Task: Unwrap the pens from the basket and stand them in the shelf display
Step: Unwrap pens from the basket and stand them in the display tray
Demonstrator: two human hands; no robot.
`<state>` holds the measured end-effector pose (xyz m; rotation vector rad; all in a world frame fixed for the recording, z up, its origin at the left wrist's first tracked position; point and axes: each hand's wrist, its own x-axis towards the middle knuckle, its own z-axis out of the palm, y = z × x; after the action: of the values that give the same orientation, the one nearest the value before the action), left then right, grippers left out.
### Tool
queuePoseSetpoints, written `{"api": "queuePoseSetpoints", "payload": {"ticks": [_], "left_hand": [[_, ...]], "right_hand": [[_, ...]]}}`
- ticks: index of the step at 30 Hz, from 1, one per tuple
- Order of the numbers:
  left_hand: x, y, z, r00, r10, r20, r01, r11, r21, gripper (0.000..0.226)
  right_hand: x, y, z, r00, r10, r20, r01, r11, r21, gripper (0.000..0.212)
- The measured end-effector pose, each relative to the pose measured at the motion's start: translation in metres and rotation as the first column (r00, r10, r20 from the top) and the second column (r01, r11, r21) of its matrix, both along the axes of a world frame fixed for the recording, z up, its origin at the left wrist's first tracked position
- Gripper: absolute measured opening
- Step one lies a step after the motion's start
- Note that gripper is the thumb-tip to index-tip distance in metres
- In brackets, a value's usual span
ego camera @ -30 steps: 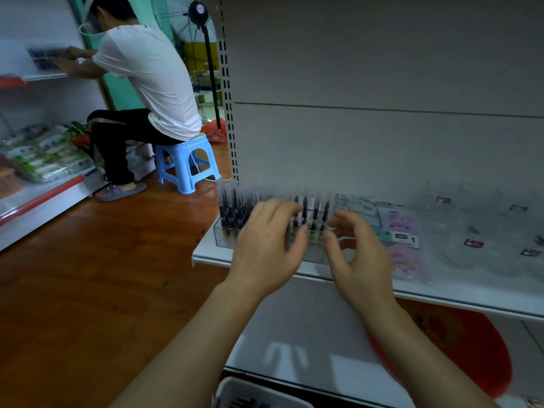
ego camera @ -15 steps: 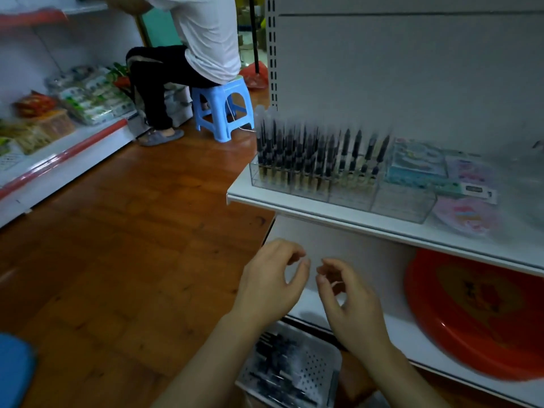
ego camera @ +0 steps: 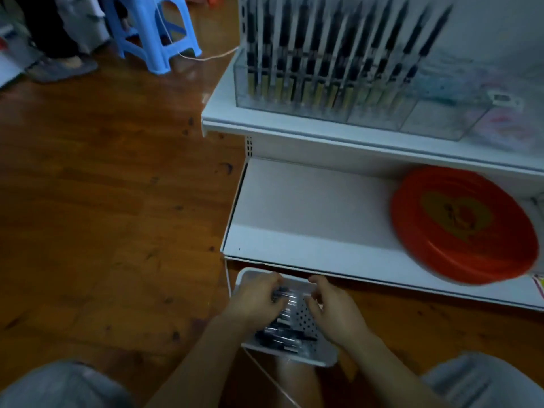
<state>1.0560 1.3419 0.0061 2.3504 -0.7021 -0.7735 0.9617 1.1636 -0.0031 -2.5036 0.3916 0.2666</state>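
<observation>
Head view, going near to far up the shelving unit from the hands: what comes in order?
Left hand and right hand in the white basket on the floor → red tray on the lower shelf → clear pen display on the upper shelf.

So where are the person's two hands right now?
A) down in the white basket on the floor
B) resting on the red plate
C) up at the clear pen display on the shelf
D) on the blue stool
A: both the left hand and the right hand are down in the white basket among the wrapped pens, well below the pen display.
</observation>
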Motion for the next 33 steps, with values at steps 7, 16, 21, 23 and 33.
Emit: {"api": "queuePoseSetpoints", "payload": {"ticks": [7, 16, 21, 23, 33], "left_hand": [[-0.003, 0.013, -0.076, 0.985, -0.108, -0.132, 0.139, 0.958, 0.250, 0.082], [-0.015, 0.009, -0.116, 0.987, -0.159, -0.036, 0.160, 0.901, 0.402, 0.073], [-0.018, 0.013, -0.121, 0.982, -0.173, 0.082, 0.134, 0.927, 0.349, 0.051], [-0.017, 0.014, -0.121, 0.986, -0.147, 0.077, 0.115, 0.939, 0.324, 0.049], [-0.004, 0.017, -0.087, 0.999, -0.035, -0.021, 0.037, 0.993, 0.109, 0.044]], "right_hand": [[-0.008, 0.028, -0.058, 0.973, -0.138, -0.187, 0.137, 0.990, -0.016, 0.038], [-0.006, 0.045, -0.111, 0.953, -0.193, -0.234, 0.199, 0.980, 0.002, 0.044], [-0.002, 0.042, -0.116, 0.941, -0.279, -0.193, 0.294, 0.954, 0.053, 0.025], [-0.001, 0.039, -0.112, 0.949, -0.274, -0.157, 0.287, 0.955, 0.070, 0.019], [-0.003, 0.010, -0.048, 0.943, -0.329, 0.047, 0.310, 0.921, 0.236, 0.014]]}}
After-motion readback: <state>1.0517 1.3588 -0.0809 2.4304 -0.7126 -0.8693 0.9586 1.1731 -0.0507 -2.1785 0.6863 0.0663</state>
